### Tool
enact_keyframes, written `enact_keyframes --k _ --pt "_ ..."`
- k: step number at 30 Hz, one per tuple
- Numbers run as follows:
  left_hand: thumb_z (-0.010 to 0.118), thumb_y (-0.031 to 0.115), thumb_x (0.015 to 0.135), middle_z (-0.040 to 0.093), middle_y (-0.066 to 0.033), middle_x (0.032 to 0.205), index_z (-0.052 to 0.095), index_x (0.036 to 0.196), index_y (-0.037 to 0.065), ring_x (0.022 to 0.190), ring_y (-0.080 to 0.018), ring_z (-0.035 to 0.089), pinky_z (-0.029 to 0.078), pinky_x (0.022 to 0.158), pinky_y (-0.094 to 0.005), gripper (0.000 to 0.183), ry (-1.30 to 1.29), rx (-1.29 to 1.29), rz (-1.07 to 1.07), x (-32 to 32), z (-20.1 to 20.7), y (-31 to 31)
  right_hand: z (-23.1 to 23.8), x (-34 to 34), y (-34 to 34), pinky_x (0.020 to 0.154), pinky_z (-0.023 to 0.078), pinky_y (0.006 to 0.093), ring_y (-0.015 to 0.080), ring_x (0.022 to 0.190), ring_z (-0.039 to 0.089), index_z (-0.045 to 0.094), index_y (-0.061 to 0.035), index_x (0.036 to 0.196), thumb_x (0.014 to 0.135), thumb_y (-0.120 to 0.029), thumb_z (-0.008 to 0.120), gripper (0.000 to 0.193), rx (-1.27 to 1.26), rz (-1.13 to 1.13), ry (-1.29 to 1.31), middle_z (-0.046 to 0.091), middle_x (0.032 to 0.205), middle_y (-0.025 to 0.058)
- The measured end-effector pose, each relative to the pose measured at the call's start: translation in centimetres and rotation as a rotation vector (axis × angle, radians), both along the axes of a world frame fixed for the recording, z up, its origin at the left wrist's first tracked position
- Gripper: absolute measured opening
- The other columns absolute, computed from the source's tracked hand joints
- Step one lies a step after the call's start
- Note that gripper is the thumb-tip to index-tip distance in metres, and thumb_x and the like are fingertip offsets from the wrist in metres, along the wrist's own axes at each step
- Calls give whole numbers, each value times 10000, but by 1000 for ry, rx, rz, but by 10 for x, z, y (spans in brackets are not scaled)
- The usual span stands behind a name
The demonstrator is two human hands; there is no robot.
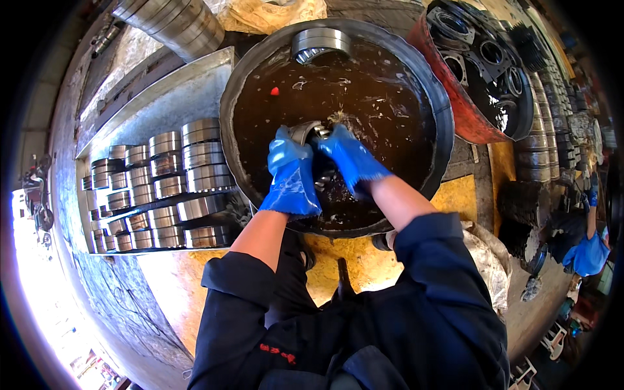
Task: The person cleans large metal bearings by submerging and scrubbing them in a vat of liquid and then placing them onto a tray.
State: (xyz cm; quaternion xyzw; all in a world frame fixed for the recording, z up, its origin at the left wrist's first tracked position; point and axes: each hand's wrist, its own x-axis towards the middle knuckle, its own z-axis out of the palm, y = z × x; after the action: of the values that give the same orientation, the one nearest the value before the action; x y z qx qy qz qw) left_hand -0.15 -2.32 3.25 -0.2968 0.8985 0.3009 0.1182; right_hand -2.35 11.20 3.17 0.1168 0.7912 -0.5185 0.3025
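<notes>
We clamp a metal ring (303, 132) between our gloved left hand (289, 162) and right hand (348, 153), within the round tub (444, 123) of dark liquid (383, 91). Its curved band looks grey, smooth and shiny; our hands partly hide it.

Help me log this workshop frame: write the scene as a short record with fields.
Left hand: blue glove, gripping a metal ring
Right hand: blue glove, close beside that ring; grip unclear
Basin: round, holding dark liquid, beneath both hands
Inside basin, far side: larger bearing
Left of basin: metal tray with rows of shiny rings
Right of basin: red container of dark metal parts
</notes>
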Motion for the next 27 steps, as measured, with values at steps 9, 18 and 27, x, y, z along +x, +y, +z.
enact_keyframes --k 9,18,27 --pt "671 148 808 647 -250 1293 557 1408 69 1198 -401 643 534 1004 -464 616 45 8 -15 4 -11 -1 -75 44 -20 1102 458 428 418 1287 574 365 10 1520 741 -363 829 980 171 -168 219 596 1360 282" --pt "688 188 807 632 -277 1300 547 1411 58 1199 -422 634 528 1006 -472 633 -23 32 -41 -2 -6 -2 -16 -7 10 903 546 408 348 1056 700 546 62 1338 830 -276 747 642 -426 216 128 699 1153 263" --pt "681 162 787 646 -262 1265 542 1415 74 1176 -443 638 531 1004 -469 649 57 -44 -14 6 -8 -6 -78 75 -36 1006 519 444 414 1165 650 499 50 1371 768 -424 787 819 263 -302 402 637 1275 290"
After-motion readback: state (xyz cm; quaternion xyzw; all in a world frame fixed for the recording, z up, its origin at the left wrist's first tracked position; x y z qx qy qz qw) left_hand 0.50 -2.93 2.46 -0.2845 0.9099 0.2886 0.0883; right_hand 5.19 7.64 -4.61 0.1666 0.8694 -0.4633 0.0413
